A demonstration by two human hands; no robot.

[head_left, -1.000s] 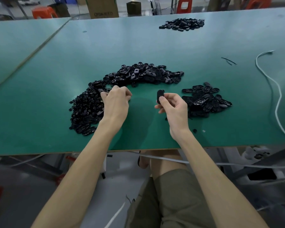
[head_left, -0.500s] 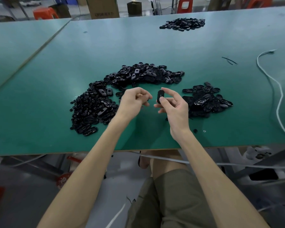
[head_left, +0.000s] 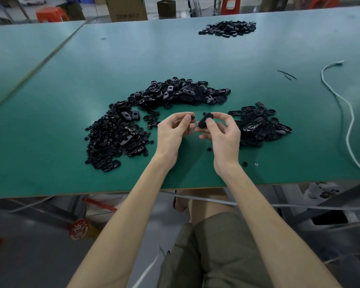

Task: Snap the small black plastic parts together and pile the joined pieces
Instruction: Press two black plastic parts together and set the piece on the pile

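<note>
The left hand [head_left: 173,132] pinches a tiny black plastic piece [head_left: 193,118]; the right hand [head_left: 224,136] grips an oval black plastic shell [head_left: 205,120] beside it.

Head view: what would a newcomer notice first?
Two hands work above the green table: the left hand pinches a tiny black piece, the right hand holds an oval black part. A big curved heap of black parts arcs behind and left, a smaller pile lies right.
</note>
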